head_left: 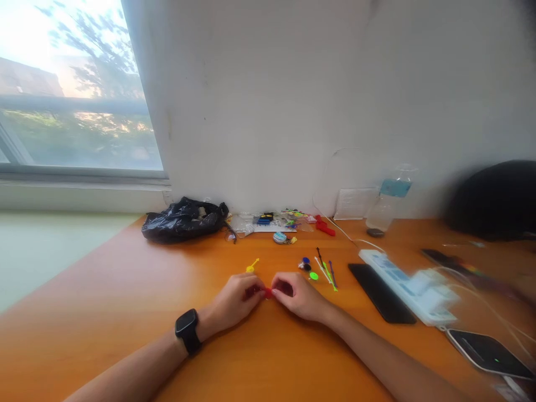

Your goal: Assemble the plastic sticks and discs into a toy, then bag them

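Both grips (235,298) (300,296) seemingly pinch one small red piece (268,293).

red piece (268,293): mostly hidden | black object (496,201): blurred, cut off by right edge

Left fingers (257,297), right fingers (280,296) pinching small red piece (268,293).

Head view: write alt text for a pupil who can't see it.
The left hand and right hand pinch a small red piece over a wooden table, with a yellow piece beyond and a white power strip at right.
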The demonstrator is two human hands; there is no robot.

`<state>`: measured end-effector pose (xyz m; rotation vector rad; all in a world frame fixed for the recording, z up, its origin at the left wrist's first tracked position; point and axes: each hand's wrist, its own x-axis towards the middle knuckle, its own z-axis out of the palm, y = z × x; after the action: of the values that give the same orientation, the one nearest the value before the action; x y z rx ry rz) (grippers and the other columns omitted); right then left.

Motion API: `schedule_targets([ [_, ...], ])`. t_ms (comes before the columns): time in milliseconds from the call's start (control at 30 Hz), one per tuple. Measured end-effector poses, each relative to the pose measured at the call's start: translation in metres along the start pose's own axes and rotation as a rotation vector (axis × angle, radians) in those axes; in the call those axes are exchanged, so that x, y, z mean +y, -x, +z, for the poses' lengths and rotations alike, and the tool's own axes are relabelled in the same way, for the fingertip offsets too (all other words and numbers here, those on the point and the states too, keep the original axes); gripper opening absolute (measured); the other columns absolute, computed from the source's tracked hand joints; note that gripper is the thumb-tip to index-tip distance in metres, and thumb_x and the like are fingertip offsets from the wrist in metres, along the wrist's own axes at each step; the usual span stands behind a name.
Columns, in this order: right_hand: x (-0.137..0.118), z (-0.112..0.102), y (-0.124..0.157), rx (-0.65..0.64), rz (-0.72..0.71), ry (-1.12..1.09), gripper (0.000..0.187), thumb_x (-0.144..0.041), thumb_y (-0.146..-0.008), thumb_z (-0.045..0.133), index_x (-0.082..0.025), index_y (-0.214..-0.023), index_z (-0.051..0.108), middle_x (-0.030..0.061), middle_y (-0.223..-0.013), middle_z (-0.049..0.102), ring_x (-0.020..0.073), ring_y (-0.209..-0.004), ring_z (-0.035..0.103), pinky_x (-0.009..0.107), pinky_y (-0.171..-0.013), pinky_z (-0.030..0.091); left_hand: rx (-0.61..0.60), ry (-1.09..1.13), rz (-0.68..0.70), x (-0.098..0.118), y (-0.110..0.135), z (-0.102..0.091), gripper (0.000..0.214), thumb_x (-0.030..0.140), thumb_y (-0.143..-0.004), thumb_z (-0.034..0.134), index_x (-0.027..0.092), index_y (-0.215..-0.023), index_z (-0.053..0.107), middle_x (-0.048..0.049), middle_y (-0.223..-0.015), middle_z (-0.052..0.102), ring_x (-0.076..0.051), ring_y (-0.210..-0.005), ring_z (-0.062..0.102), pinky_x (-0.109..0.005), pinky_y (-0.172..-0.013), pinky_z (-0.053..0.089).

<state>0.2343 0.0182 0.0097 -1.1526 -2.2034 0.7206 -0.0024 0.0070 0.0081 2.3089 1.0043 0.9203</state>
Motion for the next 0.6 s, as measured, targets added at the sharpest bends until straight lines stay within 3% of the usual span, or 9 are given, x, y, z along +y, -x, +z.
schedule_targets([
  [600,-0.0003,-0.0013,0.0001,-0.003,-0.009,0.024,0.009,-0.023,-0.092,0.063,-0.02,-0.087,0.07,0.0001,-0.079,0.068,0.0156,-0.072,0.058,0.026,-0.065,0.042,-0.007,-0.014,-0.019,0.0015,-0.001,-0.0002,0.015,0.021,-0.097,0.059,0.018,-0.092,0.073,-0.0022,-0.087,0.073,-0.015,-0.076,0.067,-0.026,-0.071,0.052],
])
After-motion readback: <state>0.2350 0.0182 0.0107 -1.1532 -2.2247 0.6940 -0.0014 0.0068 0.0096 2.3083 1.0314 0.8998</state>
